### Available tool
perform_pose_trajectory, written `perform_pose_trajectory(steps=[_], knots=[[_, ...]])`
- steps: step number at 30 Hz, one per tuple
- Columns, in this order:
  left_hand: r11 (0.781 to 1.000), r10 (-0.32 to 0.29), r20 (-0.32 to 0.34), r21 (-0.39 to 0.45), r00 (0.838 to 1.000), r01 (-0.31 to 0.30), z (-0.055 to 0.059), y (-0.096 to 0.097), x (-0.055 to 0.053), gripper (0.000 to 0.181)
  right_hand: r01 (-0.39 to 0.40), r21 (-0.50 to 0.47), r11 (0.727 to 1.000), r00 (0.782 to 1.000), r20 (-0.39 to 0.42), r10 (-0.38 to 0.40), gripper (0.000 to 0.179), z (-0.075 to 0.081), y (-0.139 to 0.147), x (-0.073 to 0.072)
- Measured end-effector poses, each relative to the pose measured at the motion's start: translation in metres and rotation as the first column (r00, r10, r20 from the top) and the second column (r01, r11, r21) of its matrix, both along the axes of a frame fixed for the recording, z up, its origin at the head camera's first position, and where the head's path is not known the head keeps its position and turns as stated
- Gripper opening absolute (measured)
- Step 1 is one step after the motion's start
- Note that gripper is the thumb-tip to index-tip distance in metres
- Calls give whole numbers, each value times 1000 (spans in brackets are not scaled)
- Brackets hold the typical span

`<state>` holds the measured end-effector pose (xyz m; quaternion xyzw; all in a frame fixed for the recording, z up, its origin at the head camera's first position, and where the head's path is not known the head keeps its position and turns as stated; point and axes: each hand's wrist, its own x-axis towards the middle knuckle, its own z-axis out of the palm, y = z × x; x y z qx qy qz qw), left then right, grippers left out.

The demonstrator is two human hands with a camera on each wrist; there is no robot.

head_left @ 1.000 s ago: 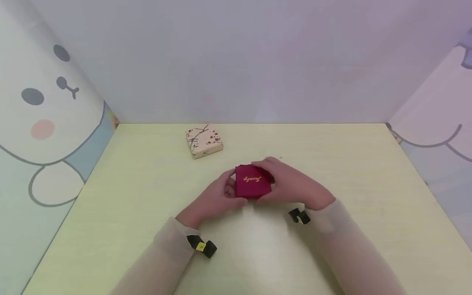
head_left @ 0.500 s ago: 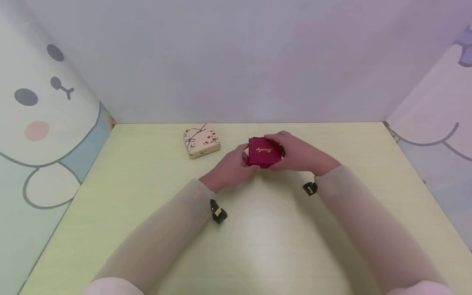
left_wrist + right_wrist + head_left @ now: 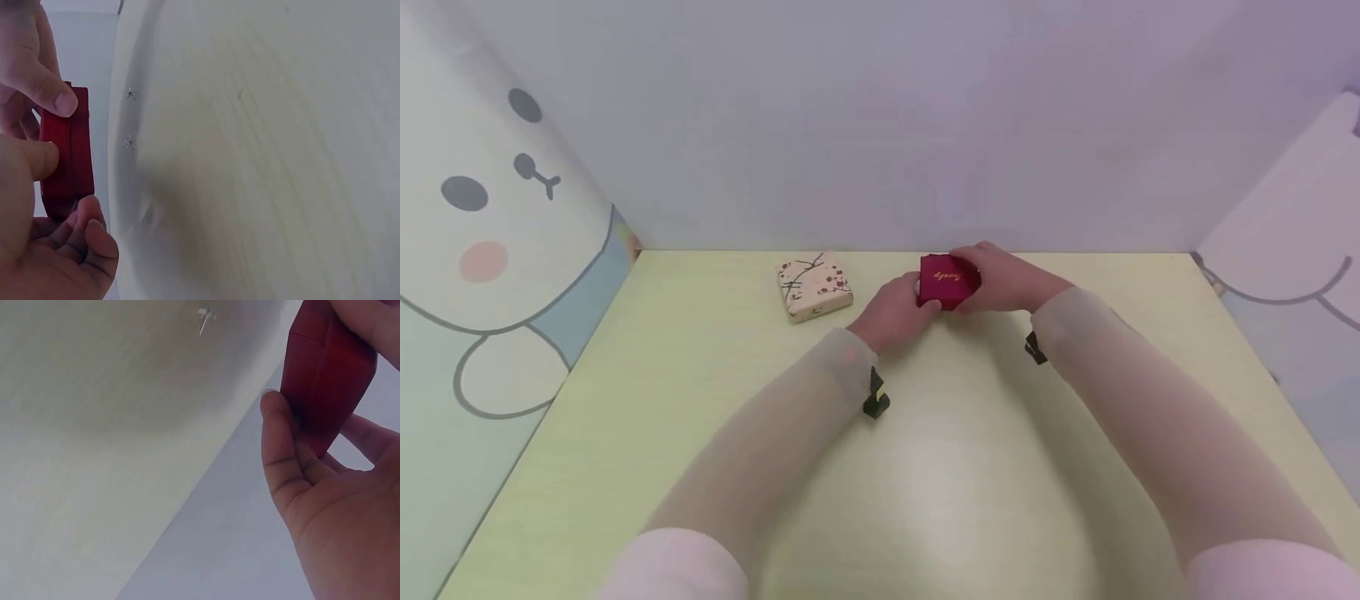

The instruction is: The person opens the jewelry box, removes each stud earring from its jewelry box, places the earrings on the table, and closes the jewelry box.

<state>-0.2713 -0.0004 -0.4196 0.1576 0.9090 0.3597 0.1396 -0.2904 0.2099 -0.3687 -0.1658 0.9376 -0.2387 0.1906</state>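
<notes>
A small red jewelry box (image 3: 950, 282) with gold lettering on top is held near the table's back edge. My left hand (image 3: 897, 313) grips its left side, with the thumb on the near face and the other fingers curled at the box's end in the left wrist view. My right hand (image 3: 1006, 277) grips the right side, fingers curled round it. In the left wrist view the box appears raised above the table. Two tiny silvery star-shaped pieces (image 3: 130, 142) lie on the table below it; one star-shaped piece (image 3: 205, 314) shows in the right wrist view.
A flat pale box (image 3: 815, 286) with a branch-and-blossom print lies left of my hands on the light wooden table (image 3: 940, 467). A pale wall panel (image 3: 880, 125) rises behind the table's back edge. Printed cartoon panels (image 3: 490, 250) stand at both sides.
Both hands have carried the red jewelry box away from me and slightly to the right, toward the table's back edge. The flat printed box has stayed in place.
</notes>
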Motion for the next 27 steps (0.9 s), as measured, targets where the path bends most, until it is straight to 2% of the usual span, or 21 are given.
perform_pose_trajectory(steps=[6,10,17,21,27], knots=[[999,21,-14,-35,1000,-21,-7,12,-13,51,18,42,999,999,33,-20,95,-4,0,-13],[993,33,-3,-111,999,-33,-10,20,-18,50,10,47,999,999,44,-12,93,-12,1,-20],[976,34,-40,-212,999,-42,-14,32,-22,50,4,16,1000,998,62,-5,91,-22,9,-28],[971,56,-33,-232,998,-62,-14,35,-24,52,11,-4,1000,996,89,-10,93,-24,11,-31],[976,90,-13,-198,996,-91,-14,36,-22,50,39,13,999,994,105,-40,99,-26,11,-33]])
